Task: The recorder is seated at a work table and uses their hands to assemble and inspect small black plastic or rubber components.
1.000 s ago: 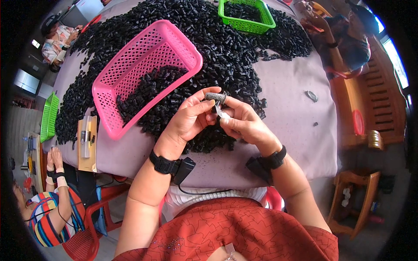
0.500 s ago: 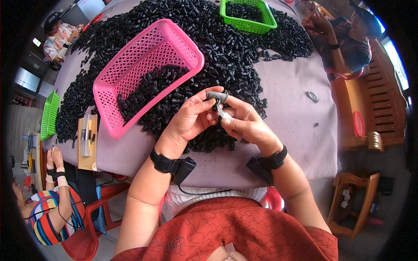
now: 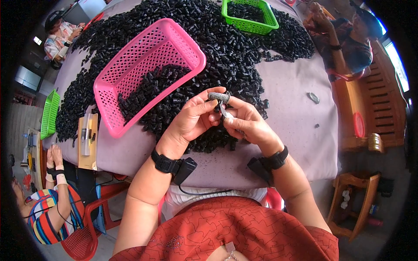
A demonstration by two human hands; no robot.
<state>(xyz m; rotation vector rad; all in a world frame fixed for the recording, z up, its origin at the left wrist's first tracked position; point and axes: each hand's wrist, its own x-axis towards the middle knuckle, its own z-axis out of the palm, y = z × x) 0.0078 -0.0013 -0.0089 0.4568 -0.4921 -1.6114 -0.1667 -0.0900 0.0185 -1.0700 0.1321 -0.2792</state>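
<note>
Above the near edge of the black heap, my two hands meet with closed fingers. My left hand (image 3: 189, 119) pinches a small black piece, mostly hidden by the fingertips; it looks like the loose black pieces (image 3: 237, 69) on the table. My right hand (image 3: 249, 122) grips a small, shiny, pale blade (image 3: 225, 113) between thumb and fingers, its tip against or very near that piece. A grey speckled wrap (image 3: 218, 97) sits at the fingertips where the hands meet; which finger wears it I cannot tell.
A pink basket (image 3: 114, 130) lies tilted on the heap with black pieces inside. Green baskets stand at the far side (image 3: 257, 30) and left edge (image 3: 51, 111). A cardboard piece with a clear tube (image 3: 87, 135) lies left. Other people sit around the cloth-covered table (image 3: 300, 143).
Both hands have stayed almost in place, with a slight shift of the right fingers and the blade. The whole view has drifted very slightly.
</note>
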